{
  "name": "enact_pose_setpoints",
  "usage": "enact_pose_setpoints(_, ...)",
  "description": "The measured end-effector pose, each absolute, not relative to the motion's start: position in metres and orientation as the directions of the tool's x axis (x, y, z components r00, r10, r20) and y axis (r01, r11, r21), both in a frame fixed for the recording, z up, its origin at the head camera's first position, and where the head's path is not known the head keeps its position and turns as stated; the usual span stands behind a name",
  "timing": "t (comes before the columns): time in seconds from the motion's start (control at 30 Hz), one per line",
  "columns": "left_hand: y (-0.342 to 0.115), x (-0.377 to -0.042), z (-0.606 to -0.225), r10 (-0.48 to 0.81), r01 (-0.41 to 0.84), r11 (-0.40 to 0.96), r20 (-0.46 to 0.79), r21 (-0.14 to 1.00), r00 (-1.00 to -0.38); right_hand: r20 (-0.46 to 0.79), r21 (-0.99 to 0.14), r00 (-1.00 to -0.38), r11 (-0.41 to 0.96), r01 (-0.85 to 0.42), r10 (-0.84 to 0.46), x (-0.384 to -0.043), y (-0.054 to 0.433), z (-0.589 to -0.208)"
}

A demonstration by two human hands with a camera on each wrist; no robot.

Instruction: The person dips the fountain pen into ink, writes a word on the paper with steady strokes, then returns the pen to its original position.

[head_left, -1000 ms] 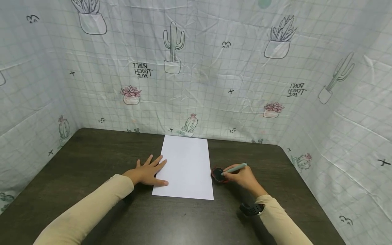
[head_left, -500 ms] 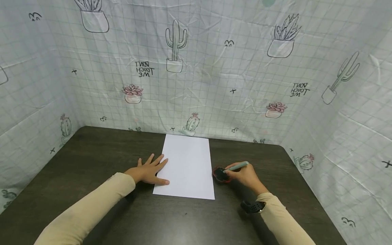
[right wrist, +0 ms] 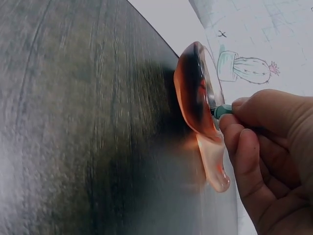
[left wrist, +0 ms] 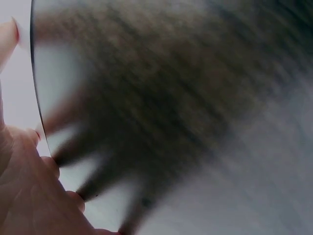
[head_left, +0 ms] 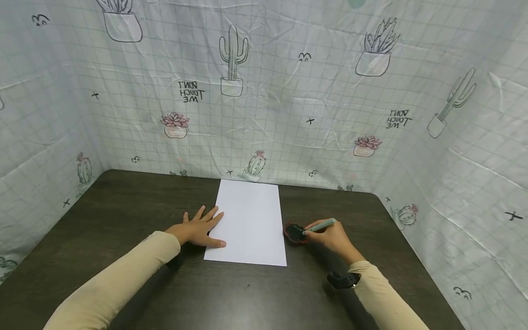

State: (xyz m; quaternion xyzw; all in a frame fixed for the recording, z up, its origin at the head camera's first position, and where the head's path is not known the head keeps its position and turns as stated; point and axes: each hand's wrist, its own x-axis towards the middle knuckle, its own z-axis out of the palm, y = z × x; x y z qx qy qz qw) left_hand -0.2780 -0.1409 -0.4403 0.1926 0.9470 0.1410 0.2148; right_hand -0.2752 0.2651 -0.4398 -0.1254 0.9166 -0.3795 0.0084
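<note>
A blank white sheet of paper [head_left: 249,224] lies on the dark table. My left hand [head_left: 198,230] rests with spread fingers over its left edge; the left wrist view shows the fingertips [left wrist: 49,164] at the table surface. My right hand [head_left: 330,236] pinches a pale teal brush [head_left: 322,224] between thumb and fingers, its rear end slanting up to the right. In the right wrist view the dark tip of the brush [right wrist: 222,111] is at the rim of a small translucent reddish dish [right wrist: 210,152]. Dark liquid [head_left: 294,232] fills the dish, just right of the paper.
A dark wood-grain table [head_left: 247,298] spans the work area. Pale cloth [head_left: 272,101] printed with cacti and a grid hangs behind it and along both sides. A black watch strap [head_left: 342,279] is around the right wrist.
The brush tip has shifted from over the middle of the dark liquid to the right rim of the dish. The left hand and the paper stay in place; the head view sways slightly.
</note>
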Motion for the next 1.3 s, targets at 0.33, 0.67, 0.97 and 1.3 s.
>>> enact_pose_setpoints(0.33,-0.142,-0.284,-0.453,0.426,0.301,0.884,-0.35,0.359,-0.834,0.083,-0.702,-0.96,0.668,-0.247,-0.268,-0.274,0.254,-0.443)
enact_pose_setpoints(0.67,-0.139,-0.279,-0.445,0.438,0.309,0.877,-0.35,0.367,-0.828,0.079,-0.701,-0.974,0.683,-0.207,-0.214,-0.279,0.252,-0.446)
enact_pose_setpoints(0.97,-0.14,-0.283,-0.453,0.428,0.298,0.881,-0.351,0.367,-0.833,0.106,-0.689,-0.978,0.696,-0.203,-0.18,-0.279,0.261,-0.447)
enact_pose_setpoints(1.3,-0.144,-0.286,-0.457,0.42,0.3,0.887,-0.343,0.351,-0.84,0.115,-0.651,-0.974,0.726,-0.221,-0.194,-0.277,0.264,-0.446)
